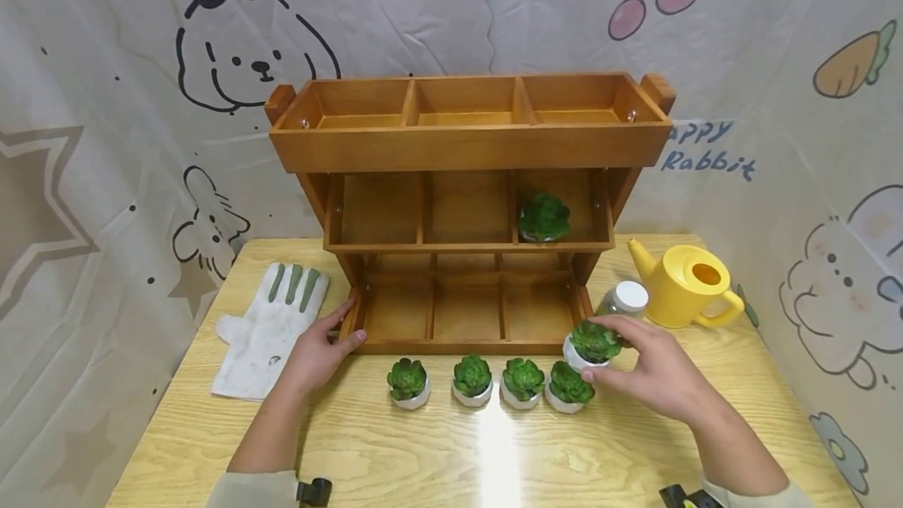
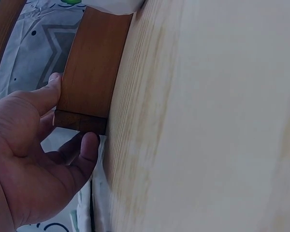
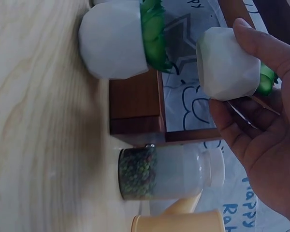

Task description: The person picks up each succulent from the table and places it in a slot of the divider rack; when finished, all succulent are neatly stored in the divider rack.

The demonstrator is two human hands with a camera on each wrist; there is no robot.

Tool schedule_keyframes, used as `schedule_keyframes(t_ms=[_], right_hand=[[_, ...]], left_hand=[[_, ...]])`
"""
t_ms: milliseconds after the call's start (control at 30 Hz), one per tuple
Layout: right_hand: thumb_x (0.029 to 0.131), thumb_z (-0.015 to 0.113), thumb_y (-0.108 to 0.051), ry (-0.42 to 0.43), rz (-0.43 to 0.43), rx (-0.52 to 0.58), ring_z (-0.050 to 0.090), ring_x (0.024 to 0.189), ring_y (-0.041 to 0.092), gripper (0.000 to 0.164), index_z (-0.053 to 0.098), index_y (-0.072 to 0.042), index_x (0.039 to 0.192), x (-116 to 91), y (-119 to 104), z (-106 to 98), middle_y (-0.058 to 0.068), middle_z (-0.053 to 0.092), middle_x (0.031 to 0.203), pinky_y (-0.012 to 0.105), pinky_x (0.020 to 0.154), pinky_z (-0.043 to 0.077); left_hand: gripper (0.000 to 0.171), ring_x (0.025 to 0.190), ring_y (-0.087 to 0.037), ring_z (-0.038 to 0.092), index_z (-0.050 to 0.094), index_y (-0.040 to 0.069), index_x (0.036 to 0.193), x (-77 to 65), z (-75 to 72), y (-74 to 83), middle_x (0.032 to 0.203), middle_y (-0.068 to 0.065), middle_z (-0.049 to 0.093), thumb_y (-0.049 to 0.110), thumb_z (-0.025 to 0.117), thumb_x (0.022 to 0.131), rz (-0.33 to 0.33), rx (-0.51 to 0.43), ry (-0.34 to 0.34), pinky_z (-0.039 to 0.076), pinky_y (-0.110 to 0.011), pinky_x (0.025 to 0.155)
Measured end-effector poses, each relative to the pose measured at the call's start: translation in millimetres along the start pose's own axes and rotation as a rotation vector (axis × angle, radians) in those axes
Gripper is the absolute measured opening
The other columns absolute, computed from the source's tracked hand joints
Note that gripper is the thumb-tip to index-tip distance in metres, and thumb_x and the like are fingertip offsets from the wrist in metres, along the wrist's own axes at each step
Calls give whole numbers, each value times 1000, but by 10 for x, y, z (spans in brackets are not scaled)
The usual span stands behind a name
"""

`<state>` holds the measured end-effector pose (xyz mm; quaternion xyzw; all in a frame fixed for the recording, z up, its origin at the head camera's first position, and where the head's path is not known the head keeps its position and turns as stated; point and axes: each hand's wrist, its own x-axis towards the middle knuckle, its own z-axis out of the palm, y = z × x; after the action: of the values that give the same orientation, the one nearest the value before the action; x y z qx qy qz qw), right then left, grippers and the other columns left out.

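Observation:
My right hand pinches a small potted succulent, green leaves in a white faceted pot, between thumb and fingers. In the right wrist view its white pot is lifted off the table. A three-tier wooden shelf stands ahead, each tier split into three compartments. At its lower left corner, my left hand grips the end of the bottom tier, thumb on the front. Several more potted succulents line the table before the shelf. Another succulent sits in the middle tier's right compartment.
Right of the shelf stand a clear jar with a white lid, partly filled with dark green granules, and a yellow watering can. A white glove with green stripes lies at left. A printed curtain surrounds the table.

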<state>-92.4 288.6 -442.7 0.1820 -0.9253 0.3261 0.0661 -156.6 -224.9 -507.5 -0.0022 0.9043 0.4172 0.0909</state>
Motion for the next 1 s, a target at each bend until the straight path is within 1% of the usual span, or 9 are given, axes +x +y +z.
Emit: schedule_keyframes(t_ms=[133,267,367,500,600,733,833,1000], right_hand=[[79,92,-42,-15,8,9,67,109,25,66,66,-18,135,68,-37,-8,2,70,124,51,89,55],[79,91,-44,-18,-6,12,66,106,21,67,66,-19,136,139,-77,-14,-3,70,119,50,89,55],[79,91,-45,-18,-33,23,66,103,15,67,66,-20,136,192,-114,-11,-9,69,115,47,89,57],[79,92,-41,-33,-59,83,67,103,12,66,66,-20,135,261,-175,8,-10,68,115,39,91,58],[78,93,-41,-36,-76,90,65,97,9,65,66,-21,134,317,-225,22,-11,68,114,35,86,59],[78,92,-45,-30,-110,54,64,96,9,65,66,-23,134,397,-291,35,-12,70,116,40,82,56],[79,91,-46,-43,-124,61,67,103,10,65,66,-23,134,451,-340,47,-11,70,121,45,87,57],[80,90,-47,-74,-133,73,67,103,10,66,65,-20,135,538,-410,70,-10,68,123,42,87,58]], left_hand=[[76,127,-43,56,34,24,164,0,0,-3,157,-25,43,51,66,100,1,0,-1,49,-56,100],[75,127,-43,56,35,24,164,0,-2,-5,157,-25,44,49,66,100,2,-1,1,50,-56,99],[75,127,-42,57,35,24,164,-2,-2,-5,157,-25,43,49,67,101,3,0,4,51,-55,98],[75,126,-41,57,36,25,164,-4,-3,-6,157,-25,43,49,67,100,3,-2,4,52,-54,97],[75,125,-41,57,36,24,164,-3,1,-17,157,-25,43,49,67,100,1,-6,3,52,-53,96],[75,126,-41,57,36,24,164,2,5,-25,157,-25,43,48,67,100,1,-8,3,52,-53,97],[75,126,-42,56,36,24,164,0,3,-18,157,-25,44,48,67,100,1,-9,4,51,-54,97],[75,127,-43,56,36,24,164,-4,-1,-11,156,-25,44,49,67,100,0,-11,2,51,-55,98]])
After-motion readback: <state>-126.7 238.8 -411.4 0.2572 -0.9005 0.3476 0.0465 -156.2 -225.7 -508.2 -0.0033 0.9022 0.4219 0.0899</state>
